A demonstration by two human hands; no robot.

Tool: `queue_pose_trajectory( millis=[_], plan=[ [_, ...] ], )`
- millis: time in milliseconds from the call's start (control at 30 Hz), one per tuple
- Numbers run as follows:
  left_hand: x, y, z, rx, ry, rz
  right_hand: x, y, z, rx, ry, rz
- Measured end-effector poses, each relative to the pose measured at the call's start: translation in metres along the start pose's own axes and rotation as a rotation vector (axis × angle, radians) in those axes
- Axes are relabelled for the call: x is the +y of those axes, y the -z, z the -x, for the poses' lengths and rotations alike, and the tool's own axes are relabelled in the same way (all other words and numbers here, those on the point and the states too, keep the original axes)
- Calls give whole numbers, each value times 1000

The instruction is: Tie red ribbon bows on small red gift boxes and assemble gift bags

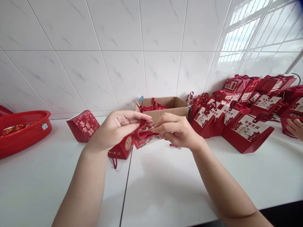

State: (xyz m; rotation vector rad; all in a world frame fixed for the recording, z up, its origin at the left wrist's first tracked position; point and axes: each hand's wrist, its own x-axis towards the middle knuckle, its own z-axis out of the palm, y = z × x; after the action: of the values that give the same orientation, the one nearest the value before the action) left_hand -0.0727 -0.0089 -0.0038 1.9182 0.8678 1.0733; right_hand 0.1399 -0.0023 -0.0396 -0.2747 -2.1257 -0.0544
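Observation:
A small red gift box [147, 141] with a printed picture is held up over the white table, its top edges towards me. My left hand [118, 126] pinches a red flap or strap at the box's upper left between thumb and fingers. On the other side my right hand [177, 129] is closed on the box's top edge, covering part of it. Just behind my left hand, a red box with a gold round emblem [128, 143] and a dark red cord stands on the table.
At the back a cardboard carton [163, 112] holds red ribbon. Left are a red box with white lettering [86, 126] and a red plastic basket [26, 129]. Several red gift boxes [246, 130] crowd the right side. Another person's hand [295, 127] touches a box at the right edge.

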Motion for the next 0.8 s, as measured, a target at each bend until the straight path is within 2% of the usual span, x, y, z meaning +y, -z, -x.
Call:
queue_pose_trajectory(
  millis=[100,267,433,600,800],
  plan=[
    [2,-1,0,-20,-21,-21,0,-1,0,28,43,-16],
    [4,-6,1,111,-117,-170,1,-2,1,72,68,-35],
    [6,-13,5,186,-5,-51,-2,-1,-1,74,93,-21],
    [9,-13,7,86,44,26,-4,2,-1,83,102,-19],
    [12,-10,9,-5,-5,52,-3,4,0,94,77,-33]
  ],
)
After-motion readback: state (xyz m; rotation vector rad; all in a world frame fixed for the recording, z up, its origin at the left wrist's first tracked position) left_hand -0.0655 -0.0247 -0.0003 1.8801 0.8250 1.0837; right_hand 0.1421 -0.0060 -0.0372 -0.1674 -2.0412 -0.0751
